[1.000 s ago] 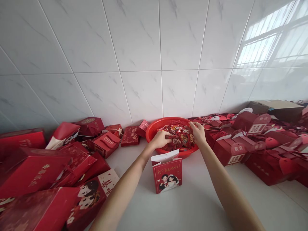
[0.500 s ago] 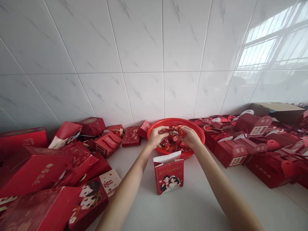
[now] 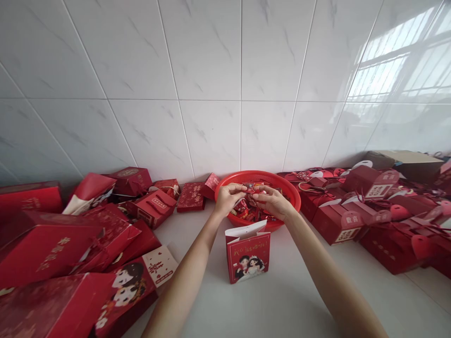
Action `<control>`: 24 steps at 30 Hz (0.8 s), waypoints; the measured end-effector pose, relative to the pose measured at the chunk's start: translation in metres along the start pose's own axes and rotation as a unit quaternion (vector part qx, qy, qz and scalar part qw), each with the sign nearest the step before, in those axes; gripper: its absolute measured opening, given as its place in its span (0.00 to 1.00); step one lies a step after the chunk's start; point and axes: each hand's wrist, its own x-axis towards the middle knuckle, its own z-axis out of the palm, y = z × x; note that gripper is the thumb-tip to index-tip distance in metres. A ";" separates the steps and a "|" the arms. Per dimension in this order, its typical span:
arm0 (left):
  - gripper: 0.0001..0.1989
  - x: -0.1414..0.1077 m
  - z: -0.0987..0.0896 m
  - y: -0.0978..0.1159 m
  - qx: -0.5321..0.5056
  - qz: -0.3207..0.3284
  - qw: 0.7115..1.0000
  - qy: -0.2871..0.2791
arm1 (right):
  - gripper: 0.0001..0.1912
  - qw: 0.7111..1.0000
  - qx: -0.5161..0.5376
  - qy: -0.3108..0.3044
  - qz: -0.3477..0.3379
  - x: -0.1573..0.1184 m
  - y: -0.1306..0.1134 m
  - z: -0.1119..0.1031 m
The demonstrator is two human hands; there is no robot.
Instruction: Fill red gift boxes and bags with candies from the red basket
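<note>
Both hands are over a round red plastic basket [image 3: 296, 199] holding many red-wrapped candies [image 3: 250, 213]. My left hand [image 3: 228, 197] pinches a small wrapped candy [image 3: 250, 188] between thumb and fingers, above the basket's left half. From the other side, the fingertips of my right hand [image 3: 274, 201] meet the same candy, fingers bent together. Just in front of the basket, between my forearms, a red paper box [image 3: 248, 258] printed with a cartoon couple stands upright, its white top flap open.
Red gift boxes [image 3: 63, 244] lie heaped on the left. Rows of red handled boxes [image 3: 340, 223] fill the right side, with a cardboard box [image 3: 408, 162] behind them. A flat red box [image 3: 191, 196] lies by the tiled wall [image 3: 211, 136].
My hands have come closer together at one small candy. The right hand has shifted slightly down and left. The view has moved a little; the standing box stays in place.
</note>
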 end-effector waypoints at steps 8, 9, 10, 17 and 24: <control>0.14 -0.004 0.001 0.006 -0.005 0.001 1.000 0.022 | 0.24 0.999 -0.046 0.001 0.018 -0.001 -0.001 -0.002; 0.15 -0.004 0.001 0.006 -0.009 -0.001 1.000 0.030 | 0.23 0.999 -0.043 0.004 0.013 -0.001 0.000 -0.002; 0.15 -0.004 0.001 0.006 -0.014 -0.004 0.999 0.039 | 0.23 0.999 -0.039 0.008 0.007 0.000 0.000 -0.003; 0.16 -0.002 0.000 0.002 -0.039 -0.004 0.997 0.063 | 0.24 0.998 -0.006 0.046 -0.030 0.006 0.005 -0.010; 0.17 -0.002 0.001 0.003 -0.041 0.008 0.998 0.046 | 0.13 0.998 0.021 0.055 -0.030 0.009 0.005 -0.018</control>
